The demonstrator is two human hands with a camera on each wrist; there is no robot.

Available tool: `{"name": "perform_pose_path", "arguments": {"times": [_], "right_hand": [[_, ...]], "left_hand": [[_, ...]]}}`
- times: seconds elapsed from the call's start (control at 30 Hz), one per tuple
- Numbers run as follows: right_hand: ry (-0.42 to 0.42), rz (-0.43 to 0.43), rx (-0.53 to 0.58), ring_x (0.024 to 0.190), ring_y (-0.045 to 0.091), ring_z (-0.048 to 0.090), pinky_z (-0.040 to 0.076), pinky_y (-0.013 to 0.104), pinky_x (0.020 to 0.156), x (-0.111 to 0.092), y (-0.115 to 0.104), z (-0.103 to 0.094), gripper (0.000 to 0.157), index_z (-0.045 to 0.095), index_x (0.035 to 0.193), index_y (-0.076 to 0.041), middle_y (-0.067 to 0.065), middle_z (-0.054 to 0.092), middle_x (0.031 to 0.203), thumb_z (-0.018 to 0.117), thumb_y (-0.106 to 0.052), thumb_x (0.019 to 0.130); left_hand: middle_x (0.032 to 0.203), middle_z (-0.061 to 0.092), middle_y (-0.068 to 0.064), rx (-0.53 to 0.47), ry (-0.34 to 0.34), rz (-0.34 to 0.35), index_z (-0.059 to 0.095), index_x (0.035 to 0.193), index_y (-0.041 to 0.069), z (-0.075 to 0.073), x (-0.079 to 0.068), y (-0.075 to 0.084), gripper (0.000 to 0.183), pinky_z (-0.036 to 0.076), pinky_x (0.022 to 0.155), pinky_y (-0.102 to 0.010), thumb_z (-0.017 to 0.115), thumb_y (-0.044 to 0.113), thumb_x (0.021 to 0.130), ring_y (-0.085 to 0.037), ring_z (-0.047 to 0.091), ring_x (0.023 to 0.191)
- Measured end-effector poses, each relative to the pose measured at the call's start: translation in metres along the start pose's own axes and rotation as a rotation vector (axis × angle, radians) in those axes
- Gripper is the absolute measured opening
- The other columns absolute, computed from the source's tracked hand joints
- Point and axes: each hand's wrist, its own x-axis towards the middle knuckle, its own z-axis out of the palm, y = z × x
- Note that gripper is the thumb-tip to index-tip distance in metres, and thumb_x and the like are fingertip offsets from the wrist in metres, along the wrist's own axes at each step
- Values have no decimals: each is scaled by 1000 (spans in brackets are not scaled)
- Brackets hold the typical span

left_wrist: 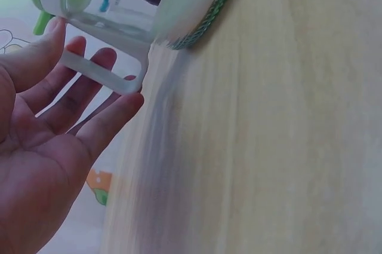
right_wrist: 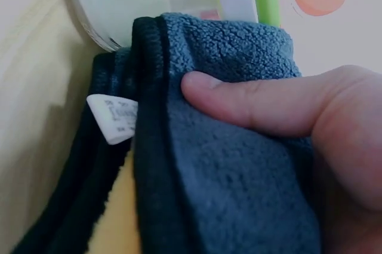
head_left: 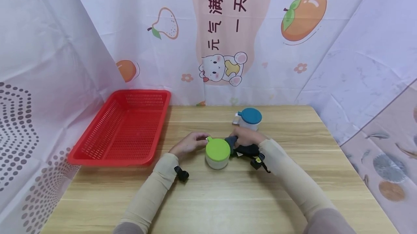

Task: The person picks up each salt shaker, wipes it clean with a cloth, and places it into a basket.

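Observation:
A clear mug with a lime-green lid (head_left: 217, 150) stands upright at mid-table. On its left side my left hand (head_left: 190, 144) holds the white handle (left_wrist: 98, 73), thumb up by the lid and fingers around the bar. My right hand (head_left: 244, 136) grips a folded dark blue towel (right_wrist: 233, 170) from the other side, its thumb pressed on the fleecy face. That towel lies right up against the mug's wall and carries a white label (right_wrist: 113, 118); a yellow patch shows below the label. Fingers of the right hand behind the cloth are hidden.
Just behind the right hand stands a second mug with a blue lid (head_left: 251, 115), its handle turned left. A red plastic basket (head_left: 158, 132) sits at the table's left. Printed curtains close off the back and sides of the wooden table (head_left: 228, 205).

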Motion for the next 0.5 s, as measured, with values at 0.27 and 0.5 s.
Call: {"name": "perform_pose_path", "arguments": {"times": [0.27, 0.5], "right_hand": [[60, 62, -5, 72, 12, 54, 45, 27, 71, -12, -1, 3, 19, 75, 101, -12, -1, 72, 89, 75, -9, 83], [93, 98, 27, 80, 11, 60, 51, 32, 79, -20, 2, 10, 19, 75, 102, -9, 2, 73, 97, 75, -13, 84]], "left_hand": [[123, 63, -13, -19, 82, -3, 61, 126, 2, 3, -1, 3, 31, 44, 105, -41, 58, 11, 96, -24, 56, 117], [124, 64, -18, -58, 148, -17, 58, 128, -3, 7, -1, 0, 34, 48, 99, -34, 58, 9, 96, -23, 58, 114]]}}
